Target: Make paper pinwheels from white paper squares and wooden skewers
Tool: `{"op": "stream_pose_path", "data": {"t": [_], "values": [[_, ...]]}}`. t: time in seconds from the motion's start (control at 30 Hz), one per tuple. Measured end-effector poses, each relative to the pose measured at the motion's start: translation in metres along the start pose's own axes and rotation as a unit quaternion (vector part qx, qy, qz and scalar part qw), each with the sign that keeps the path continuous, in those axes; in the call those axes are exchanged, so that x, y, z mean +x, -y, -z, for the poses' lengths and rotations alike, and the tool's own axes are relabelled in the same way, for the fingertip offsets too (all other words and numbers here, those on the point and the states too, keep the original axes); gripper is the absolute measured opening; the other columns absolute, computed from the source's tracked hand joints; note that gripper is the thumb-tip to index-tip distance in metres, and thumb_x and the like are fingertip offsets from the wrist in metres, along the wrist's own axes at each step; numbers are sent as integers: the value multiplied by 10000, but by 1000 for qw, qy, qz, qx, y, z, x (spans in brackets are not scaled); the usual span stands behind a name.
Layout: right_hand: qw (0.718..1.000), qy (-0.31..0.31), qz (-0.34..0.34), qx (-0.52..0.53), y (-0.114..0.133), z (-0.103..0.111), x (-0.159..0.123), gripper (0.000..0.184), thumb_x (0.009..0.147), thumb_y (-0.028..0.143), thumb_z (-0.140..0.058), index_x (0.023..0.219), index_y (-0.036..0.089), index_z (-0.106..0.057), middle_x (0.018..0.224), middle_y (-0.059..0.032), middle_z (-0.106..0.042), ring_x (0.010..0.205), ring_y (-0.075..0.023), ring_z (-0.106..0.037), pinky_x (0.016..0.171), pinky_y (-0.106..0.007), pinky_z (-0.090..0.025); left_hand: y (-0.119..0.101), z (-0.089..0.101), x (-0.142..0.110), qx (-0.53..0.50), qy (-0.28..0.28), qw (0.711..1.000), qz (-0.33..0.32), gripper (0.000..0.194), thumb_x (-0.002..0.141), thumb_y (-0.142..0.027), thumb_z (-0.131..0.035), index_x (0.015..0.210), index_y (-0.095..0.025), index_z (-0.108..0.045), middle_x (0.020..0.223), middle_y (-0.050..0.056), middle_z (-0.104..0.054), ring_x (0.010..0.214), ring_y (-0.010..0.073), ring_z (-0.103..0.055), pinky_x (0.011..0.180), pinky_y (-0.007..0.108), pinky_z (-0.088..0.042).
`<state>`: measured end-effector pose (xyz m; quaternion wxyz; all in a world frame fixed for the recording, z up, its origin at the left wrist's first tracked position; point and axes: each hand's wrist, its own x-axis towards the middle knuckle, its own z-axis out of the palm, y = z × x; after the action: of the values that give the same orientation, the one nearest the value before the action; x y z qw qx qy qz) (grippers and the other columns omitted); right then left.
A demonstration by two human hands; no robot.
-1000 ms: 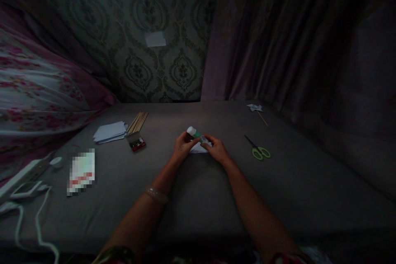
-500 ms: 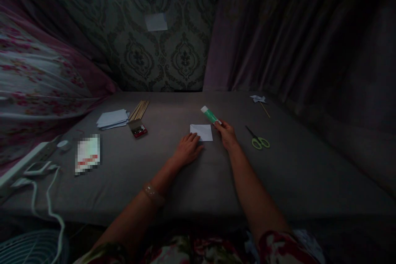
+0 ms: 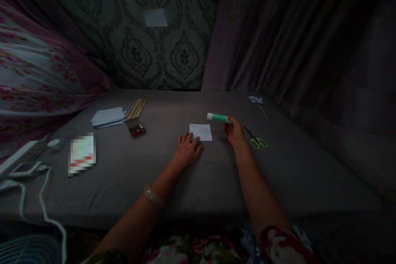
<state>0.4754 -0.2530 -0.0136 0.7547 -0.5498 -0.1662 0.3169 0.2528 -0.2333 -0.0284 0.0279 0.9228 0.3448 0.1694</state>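
Note:
A small white sheet of paper (image 3: 202, 133), with a crease line near its top left corner, lies flat on the table in front of me. My left hand (image 3: 186, 150) rests on the cloth with fingers spread, its fingertips on the paper's left edge. To the right of the paper, my right hand (image 3: 234, 133) is raised and closed around the lower end of a green glue stick (image 3: 219, 117). The stick's white end points left, above and beyond the paper. Green-handled scissors (image 3: 256, 140) lie just right of my right hand.
A paper pinwheel (image 3: 255, 100) on a stick lies at the far right. Leftward are a stack of white paper (image 3: 108, 117), several wooden sticks (image 3: 137, 109), an open small box (image 3: 137, 130) of metal bits, a blurred packet (image 3: 82, 154) and a power strip (image 3: 20, 156) with cables.
My right hand has moved right and slightly away from the paper, and the glue stick has turned from slanted to nearly level. My left hand stays on the paper's edge.

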Motion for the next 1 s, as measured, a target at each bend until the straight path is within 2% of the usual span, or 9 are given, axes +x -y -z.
{"op": "stream_pose_path", "data": {"t": [0.13,0.3,0.47,0.63,1.0], "values": [[995,-1,60,-78,15,-4,0,324,628,505,-687,724,200,-639,609,24,-600,583,-127,-553,534,-244,-385,-3,4,-1,0,2,1000,10,424,914,-445,-398,1218,-208,-575,1287,165,-529,1214,343,-429,1012,527,-295],[954,101,173,-224,20,-26,-7,378,638,528,-698,777,177,-686,698,-8,-651,676,-148,-580,638,-264,-424,-4,3,-3,-31,-11,999,16,389,912,-415,-411,1211,-238,-586,1296,158,-528,1212,358,-421,1022,581,-244],[924,97,232,-288,12,-49,-16,377,696,521,-650,800,161,-696,698,-26,-666,645,-149,-580,630,-269,-434,-5,3,-4,-4,-13,1000,17,382,914,-425,-407,1209,-263,-586,1289,128,-542,1206,339,-431,1023,568,-251],[905,116,259,-316,3,-60,-23,362,701,515,-654,811,174,-703,747,-34,-692,699,-168,-612,705,-284,-457,-6,5,-5,-8,-18,1000,20,374,919,-428,-395,1189,-265,-597,1277,122,-551,1196,335,-437,1022,569,-248],[893,134,263,-339,-7,-68,-24,354,713,505,-650,842,181,-709,770,-31,-701,718,-174,-618,759,-299,-455,-6,3,-6,-20,-23,999,25,363,916,-421,-407,1175,-260,-602,1290,124,-541,1206,338,-428,1032,567,-241]]}}
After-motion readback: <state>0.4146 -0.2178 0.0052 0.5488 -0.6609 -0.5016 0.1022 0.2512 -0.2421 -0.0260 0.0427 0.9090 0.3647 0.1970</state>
